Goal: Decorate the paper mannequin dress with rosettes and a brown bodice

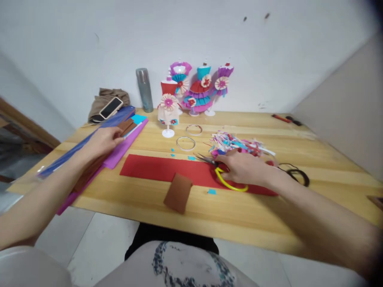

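The right hand [243, 169] lies over the yellow-handled metal scissors [221, 173] on the red paper sheet [161, 169], fingers curled on the handles. The left hand [103, 141] rests flat, fingers together, on the stacked coloured sheets [122, 145] at the desk [209, 207] edge.

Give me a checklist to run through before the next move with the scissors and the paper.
1. Right hand on the scissors: ok, it rests over the yellow handles.
2. Fingers through the handle loops: cannot tell.
3. Scissor blades shut: cannot tell, too small.
4. Left hand on the stack of paper sheets: ok, touching it.
5. Red sheet flat on the table: ok.
6. Brown piece off the red sheet: not ok, it overlaps the near edge.
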{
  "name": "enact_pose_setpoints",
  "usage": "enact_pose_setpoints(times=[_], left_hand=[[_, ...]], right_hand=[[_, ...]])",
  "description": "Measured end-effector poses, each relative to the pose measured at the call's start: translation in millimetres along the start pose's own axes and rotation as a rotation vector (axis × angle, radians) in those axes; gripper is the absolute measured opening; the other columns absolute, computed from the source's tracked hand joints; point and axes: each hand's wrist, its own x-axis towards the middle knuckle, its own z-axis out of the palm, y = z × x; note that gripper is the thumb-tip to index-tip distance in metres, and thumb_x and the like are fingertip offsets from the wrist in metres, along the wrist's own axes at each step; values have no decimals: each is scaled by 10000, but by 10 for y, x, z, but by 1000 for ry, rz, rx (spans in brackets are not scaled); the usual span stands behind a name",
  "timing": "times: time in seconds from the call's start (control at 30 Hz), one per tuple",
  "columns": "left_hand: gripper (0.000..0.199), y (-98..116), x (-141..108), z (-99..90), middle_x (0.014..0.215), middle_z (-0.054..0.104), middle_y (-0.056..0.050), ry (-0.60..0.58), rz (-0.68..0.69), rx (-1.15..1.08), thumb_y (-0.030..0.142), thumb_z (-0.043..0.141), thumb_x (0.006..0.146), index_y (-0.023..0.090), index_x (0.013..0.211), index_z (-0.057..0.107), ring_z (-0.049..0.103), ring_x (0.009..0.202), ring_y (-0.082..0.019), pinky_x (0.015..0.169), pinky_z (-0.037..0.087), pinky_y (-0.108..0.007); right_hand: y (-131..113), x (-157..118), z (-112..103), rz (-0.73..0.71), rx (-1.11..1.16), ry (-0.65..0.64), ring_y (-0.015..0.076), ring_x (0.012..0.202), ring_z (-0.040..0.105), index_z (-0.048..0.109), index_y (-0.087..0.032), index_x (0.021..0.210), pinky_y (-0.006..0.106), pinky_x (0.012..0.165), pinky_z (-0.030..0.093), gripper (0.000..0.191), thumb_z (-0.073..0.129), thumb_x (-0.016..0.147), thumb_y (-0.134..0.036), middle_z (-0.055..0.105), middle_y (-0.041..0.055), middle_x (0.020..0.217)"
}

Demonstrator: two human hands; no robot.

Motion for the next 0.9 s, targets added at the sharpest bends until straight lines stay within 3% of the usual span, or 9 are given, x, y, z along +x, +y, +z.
enact_pose_setpoints(times=[0.1, 0.13, 0.27, 0.4, 0.5, 0.57, 0.67, 0.8, 0.9], left_hand=[[278, 534, -153, 379, 851, 736, -61, -291, 120, -48, 454, 591, 823, 204, 815, 712, 642, 821, -256, 753, 429, -338], [316, 707, -222, 519, 803, 723, -70, -329, 146, -35, 490, 583, 826, 203, 742, 684, 639, 783, -257, 711, 414, -336], [474, 1213, -461, 963, 731, 674, -92, -341, 220, 103, 652, 567, 830, 207, 667, 571, 621, 739, -282, 626, 352, -331], [319, 1388, -491, 1117, 710, 641, -61, -396, 313, 87, 415, 658, 815, 206, 631, 504, 592, 712, -246, 593, 295, -310], [310, 1413, -368, 1066, 596, 529, 7, -379, 340, -137, 310, 654, 777, 202, 579, 442, 498, 615, -171, 575, 274, -294], [315, 1438, -233, 963, 556, 464, 32, -294, 339, -373, 326, 643, 766, 201, 565, 435, 449, 576, -141, 566, 290, -281], [300, 1532, -12, 738, 569, 509, 31, -119, 311, -722, 378, 668, 748, 202, 605, 472, 488, 566, -132, 545, 337, -262], [331, 1726, 186, 451, 616, 610, 17, 8, 297, -1080, 402, 778, 665, 196, 710, 523, 572, 565, -137, 552, 442, -258], [428, 1817, 252, 343, 793, 720, -16, 40, 347, -1309, 385, 839, 626, 184, 939, 627, 671, 708, -170, 650, 525, -276]], right_hand=[[-103, 7, -12, -22, -65, -69, 365, 906, 702, 603, -143, 1346, 369, 677, 468, 526, 593, 848, -313, 743, 185, 963], [-138, 7, -24, -28, -95, -70, 369, 920, 700, 611, -141, 1330, 374, 692, 468, 509, 589, 849, -306, 743, 186, 958], [-307, -7, -91, 23, -136, 19, 355, 911, 709, 683, -108, 1174, 397, 740, 474, 359, 551, 894, -289, 739, 208, 966], [-414, -7, -110, -43, 180, 54, 315, 992, 704, 702, -143, 1133, 358, 762, 497, 327, 589, 908, -351, 741, 164, 1075], [-388, 41, -104, -202, 548, 99, 266, 1039, 684, 669, -153, 1228, 345, 839, 518, 423, 656, 866, -372, 718, 141, 1169], [-358, 118, -131, -293, 830, 170, 235, 1030, 671, 582, -139, 1353, 348, 855, 530, 579, 677, 837, -386, 683, 150, 1227], [-358, 318, -252, -332, 1223, 302, 207, 1016, 662, 481, -174, 1438, 344, 848, 542, 756, 730, 764, -408, 668, 121, 1225], [-400, 656, -516, -290, 1558, 492, 211, 978, 680, 625, -202, 1188, 353, 870, 548, 620, 823, 627, -376, 725, 52, 1049], [-392, 830, -695, -262, 1672, 654, 207, 902, 687, 655, -196, 1063, 362, 847, 556, 550, 844, 574, -363, 741, 39, 990]])
